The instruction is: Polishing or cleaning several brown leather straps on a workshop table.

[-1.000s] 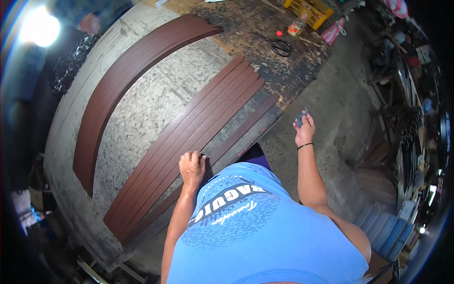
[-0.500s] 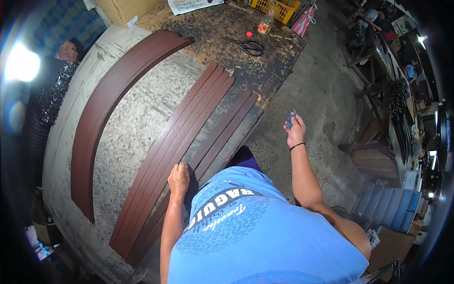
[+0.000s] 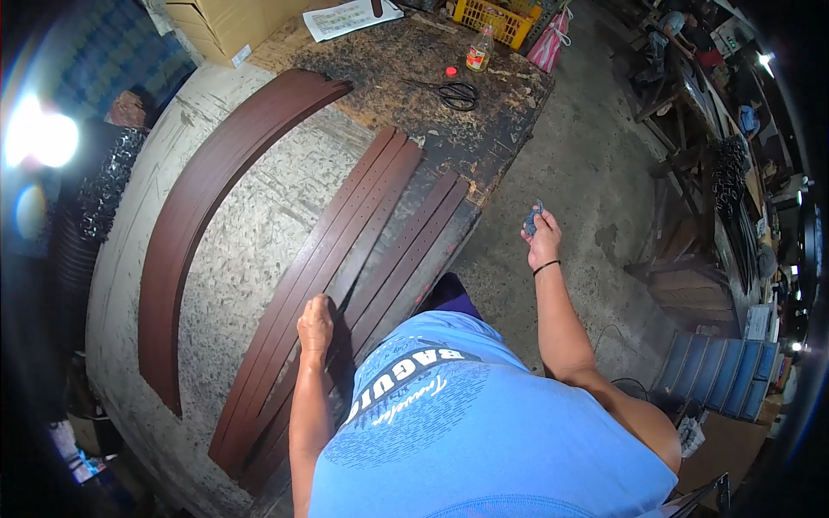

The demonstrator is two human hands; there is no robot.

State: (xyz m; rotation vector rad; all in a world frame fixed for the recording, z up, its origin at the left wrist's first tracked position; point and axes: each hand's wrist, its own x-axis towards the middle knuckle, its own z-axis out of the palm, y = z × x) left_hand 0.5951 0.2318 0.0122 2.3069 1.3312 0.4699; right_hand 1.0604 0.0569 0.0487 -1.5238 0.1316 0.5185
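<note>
Left hand: the left hand [image 3: 315, 323] rests over the brown straps with its fingers curled in; whether it pinches a strap underneath, I cannot tell.
Right hand: the right hand [image 3: 543, 240], held out past the tabletop's edge and above the floor [image 3: 574, 173], is closed around a crumpled grey-blue cloth [image 3: 531, 224].
Main row: brown straps [image 3: 302, 263] lie side by side on the tabletop [image 3: 237, 259], slanting away from the person, holes showing toward their far ends.
Pair: two more straps [image 3: 414, 233] lie between that row and the edge nearest the person, a gap separating them from the row at the far end.
Curved stack: a bent brown bundle [image 3: 194, 198] lies left of the row, well apart.
Far end: scissors [image 3: 458, 97], a red cap [image 3: 451, 72] and a bottle [image 3: 478, 57] near a yellow crate [image 3: 494, 21].
Far left corner: a cardboard box [image 3: 226, 30] beside printed paper [image 3: 341, 22].
</note>
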